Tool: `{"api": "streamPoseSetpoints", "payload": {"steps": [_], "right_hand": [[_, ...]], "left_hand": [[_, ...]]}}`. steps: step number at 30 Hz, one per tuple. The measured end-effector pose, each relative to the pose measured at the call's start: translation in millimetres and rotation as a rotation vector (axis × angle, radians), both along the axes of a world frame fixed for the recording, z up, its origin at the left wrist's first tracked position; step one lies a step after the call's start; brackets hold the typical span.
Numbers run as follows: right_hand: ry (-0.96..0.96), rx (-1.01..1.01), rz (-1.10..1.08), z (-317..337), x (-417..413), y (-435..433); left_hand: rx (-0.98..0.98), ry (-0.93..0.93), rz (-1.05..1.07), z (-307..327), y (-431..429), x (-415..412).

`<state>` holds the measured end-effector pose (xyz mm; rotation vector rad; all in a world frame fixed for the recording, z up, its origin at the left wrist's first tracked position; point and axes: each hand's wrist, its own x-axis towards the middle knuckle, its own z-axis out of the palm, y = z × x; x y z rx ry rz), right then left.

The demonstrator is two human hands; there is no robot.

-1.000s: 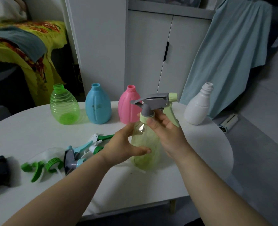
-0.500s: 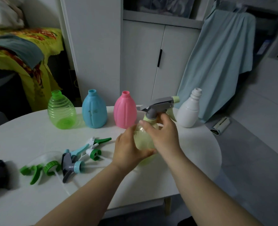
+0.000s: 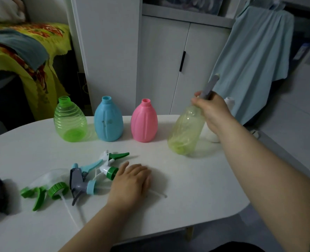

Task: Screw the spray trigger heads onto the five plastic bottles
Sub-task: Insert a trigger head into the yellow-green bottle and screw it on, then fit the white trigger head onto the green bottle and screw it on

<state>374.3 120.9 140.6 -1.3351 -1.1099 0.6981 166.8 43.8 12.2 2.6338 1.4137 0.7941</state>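
Gripping the yellow-green bottle (image 3: 186,133) at its neck, the right hand (image 3: 212,111) is holding it tilted at the right end of the bottle row.

The fingers are curling round the neck just under the grey trigger head (image 3: 209,87), which is sitting on the bottle and pointing up and away. The base is hanging low over the bench (image 3: 196,197) just right of the pink bottle (image 3: 144,122); whether it is touching cannot be told. The white bottle (image 3: 229,101) is standing behind the hand, mostly hidden. The green bottle (image 3: 69,120) and blue bottle (image 3: 108,122) are standing uncapped, left of the pink one. The left hand (image 3: 130,182) is lying open, palm down on the bench, just beside the white-and-green trigger head (image 3: 110,167). The grey-and-blue trigger head (image 3: 79,182) and clear-and-green trigger head (image 3: 47,188) are lying further left.
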Motion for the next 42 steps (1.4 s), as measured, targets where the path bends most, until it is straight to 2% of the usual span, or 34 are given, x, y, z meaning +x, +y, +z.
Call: {"api": "streamPoseSetpoints", "payload": {"steps": [9,17,31,35,39,42], "right_hand": [[-0.124,-0.039,-0.073,-14.6,2.8,56.8],[-0.255,-0.129,0.032,-43.4,1.7,62.5],[-0.245,-0.055,-0.01,-46.2,12.8,59.7],[-0.231,-0.097,0.033,-39.9,17.0,52.7],[-0.19,-0.109,0.064,-28.2,15.6,37.8],[-0.202,-0.083,-0.008,-18.2,9.0,20.7]], "left_hand": [[-0.033,0.02,-0.013,-2.9,5.2,-0.7],[-0.079,0.032,-0.003,-1.6,5.0,0.1],[-0.055,0.011,0.015,2.3,3.2,-1.9],[-0.011,-0.044,0.046,8.4,2.6,-5.6],[-0.089,-0.224,0.044,22.1,-6.4,-16.6],[-0.076,-0.237,0.059,32.9,-16.8,-37.1]]}}
